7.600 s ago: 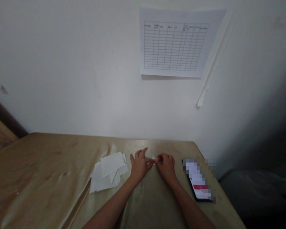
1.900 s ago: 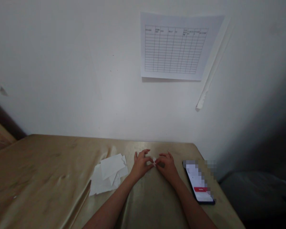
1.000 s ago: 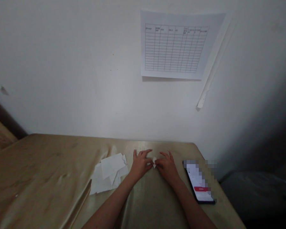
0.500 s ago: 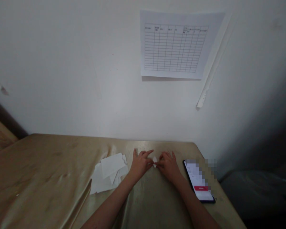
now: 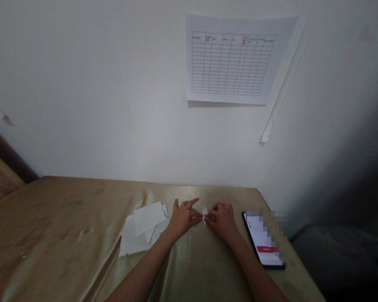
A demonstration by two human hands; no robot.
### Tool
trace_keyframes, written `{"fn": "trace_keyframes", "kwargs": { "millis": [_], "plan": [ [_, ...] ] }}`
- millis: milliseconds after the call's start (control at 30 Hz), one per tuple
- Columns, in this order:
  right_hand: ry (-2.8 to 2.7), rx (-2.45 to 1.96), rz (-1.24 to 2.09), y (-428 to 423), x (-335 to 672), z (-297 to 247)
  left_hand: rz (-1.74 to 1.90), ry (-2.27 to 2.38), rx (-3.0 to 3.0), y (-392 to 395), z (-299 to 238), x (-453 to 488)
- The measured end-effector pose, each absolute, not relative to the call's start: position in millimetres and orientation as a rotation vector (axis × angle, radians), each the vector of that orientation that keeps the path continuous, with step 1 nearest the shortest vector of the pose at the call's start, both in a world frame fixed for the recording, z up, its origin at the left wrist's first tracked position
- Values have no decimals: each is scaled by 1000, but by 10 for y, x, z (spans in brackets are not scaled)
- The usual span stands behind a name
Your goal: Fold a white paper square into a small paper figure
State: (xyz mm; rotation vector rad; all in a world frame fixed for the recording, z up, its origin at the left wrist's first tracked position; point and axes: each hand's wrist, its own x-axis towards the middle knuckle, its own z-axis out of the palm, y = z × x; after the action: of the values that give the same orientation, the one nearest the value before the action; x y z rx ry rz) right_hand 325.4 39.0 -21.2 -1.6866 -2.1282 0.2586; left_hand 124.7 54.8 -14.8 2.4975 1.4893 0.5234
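Note:
A small folded piece of white paper (image 5: 204, 211) is held just above or on the table between my two hands. My left hand (image 5: 183, 218) pinches its left side between thumb and finger, with the other fingers spread away. From the other side my right hand (image 5: 221, 217) pinches it with thumb and forefinger, the remaining fingers raised. The fingertips cover part of the paper, so its exact folds cannot be made out. Left of my left forearm lies a loose pile of torn white paper sheets (image 5: 149, 220).
A gold cloth covers the table (image 5: 66, 218), which meets a white wall (image 5: 113, 105). To the right of my right arm lies a phone (image 5: 261, 237) with a lit screen. On the wall hangs a printed table sheet (image 5: 229, 63), with a white strip (image 5: 280, 92) beside it.
My left hand has shifted slightly left, and its fingers have changed position. More of the small folded paper shows between my fingertips. The paper pile and phone lie as before.

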Motion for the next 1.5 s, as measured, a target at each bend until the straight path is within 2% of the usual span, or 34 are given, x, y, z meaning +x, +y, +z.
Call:
{"fn": "trace_keyframes", "kwargs": {
  "millis": [567,1100,1500],
  "plan": [
    [-1980,-1677,321,444,3265,-383,709,1535,2268,534,-280,1403],
    [-2015,-1691,220,396,3295,-261,567,1607,2363,518,-179,1375],
    [-1890,-1743,226,402,3259,-431,618,1594,2217,592,-291,1294]
  ]
}}
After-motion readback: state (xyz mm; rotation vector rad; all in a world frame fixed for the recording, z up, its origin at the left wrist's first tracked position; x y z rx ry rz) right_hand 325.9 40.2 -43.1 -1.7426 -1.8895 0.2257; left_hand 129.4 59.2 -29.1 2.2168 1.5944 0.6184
